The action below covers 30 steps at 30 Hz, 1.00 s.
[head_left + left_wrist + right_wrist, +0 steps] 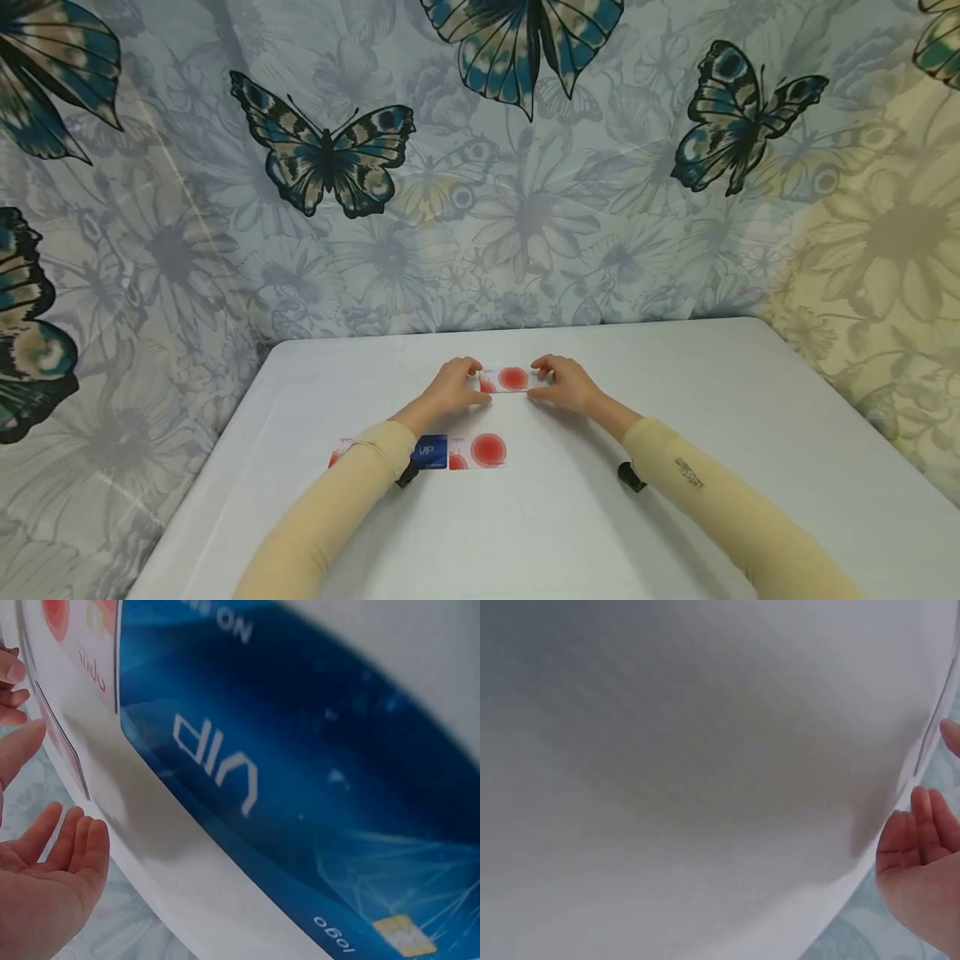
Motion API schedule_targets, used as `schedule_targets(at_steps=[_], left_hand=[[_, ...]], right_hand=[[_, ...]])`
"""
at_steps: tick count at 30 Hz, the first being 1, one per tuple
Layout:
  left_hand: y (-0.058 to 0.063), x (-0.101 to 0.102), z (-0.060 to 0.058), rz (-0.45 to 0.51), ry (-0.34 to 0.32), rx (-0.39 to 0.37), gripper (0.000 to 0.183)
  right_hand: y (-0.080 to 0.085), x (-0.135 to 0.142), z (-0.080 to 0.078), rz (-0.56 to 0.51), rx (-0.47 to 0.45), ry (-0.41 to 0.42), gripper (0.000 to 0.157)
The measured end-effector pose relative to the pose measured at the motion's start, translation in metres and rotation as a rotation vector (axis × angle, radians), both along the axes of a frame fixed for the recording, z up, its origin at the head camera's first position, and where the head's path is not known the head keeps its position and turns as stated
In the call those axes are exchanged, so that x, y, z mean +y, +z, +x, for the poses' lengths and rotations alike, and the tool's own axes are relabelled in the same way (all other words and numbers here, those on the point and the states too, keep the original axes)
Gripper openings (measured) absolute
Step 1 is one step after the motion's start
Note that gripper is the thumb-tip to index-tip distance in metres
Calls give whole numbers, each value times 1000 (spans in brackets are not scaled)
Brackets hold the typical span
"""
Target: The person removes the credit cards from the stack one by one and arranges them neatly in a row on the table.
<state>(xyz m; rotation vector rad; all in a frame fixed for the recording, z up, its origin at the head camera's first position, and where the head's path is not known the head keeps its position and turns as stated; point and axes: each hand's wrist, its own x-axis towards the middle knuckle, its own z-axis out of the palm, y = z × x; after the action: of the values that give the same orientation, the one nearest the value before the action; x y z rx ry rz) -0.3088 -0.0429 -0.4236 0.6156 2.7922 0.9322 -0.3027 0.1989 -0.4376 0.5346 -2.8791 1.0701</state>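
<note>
A white card with a red circle (513,379) lies on the white table between both hands. My left hand (448,389) is at its left end, with fingers and thumb spread apart. In the left wrist view, a gap shows between the fingers of the left hand (52,892) and that card (66,746). At the card's right end is my right hand (567,385), loosely bent, its thumb near the lower corner. The right wrist view shows relaxed fingers of the right hand (922,877) beside the card's thin edge; whether they touch it is unclear.
Nearer me, a row holds a blue VIP card (429,452), a red-circle card (489,451) at its right, and another red-and-white card (337,451) partly covered by the left sleeve (352,483). Behind the table (675,375) hangs a butterfly-patterned backdrop (525,225).
</note>
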Motion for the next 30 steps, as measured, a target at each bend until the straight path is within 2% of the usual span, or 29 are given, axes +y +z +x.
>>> schedule_targets(at_steps=[10, 18, 30], left_hand=[[-9, 4, -14, -66, 56, -6, 52], [-15, 4, -16, -129, 37, -1, 51], [-14, 5, -22, -104, 61, -17, 49]], right_hand=[[-7, -3, -9, 63, -3, -3, 49], [-8, -8, -14, 135, -26, 9, 47], [-6, -5, -19, 117, -24, 17, 43]])
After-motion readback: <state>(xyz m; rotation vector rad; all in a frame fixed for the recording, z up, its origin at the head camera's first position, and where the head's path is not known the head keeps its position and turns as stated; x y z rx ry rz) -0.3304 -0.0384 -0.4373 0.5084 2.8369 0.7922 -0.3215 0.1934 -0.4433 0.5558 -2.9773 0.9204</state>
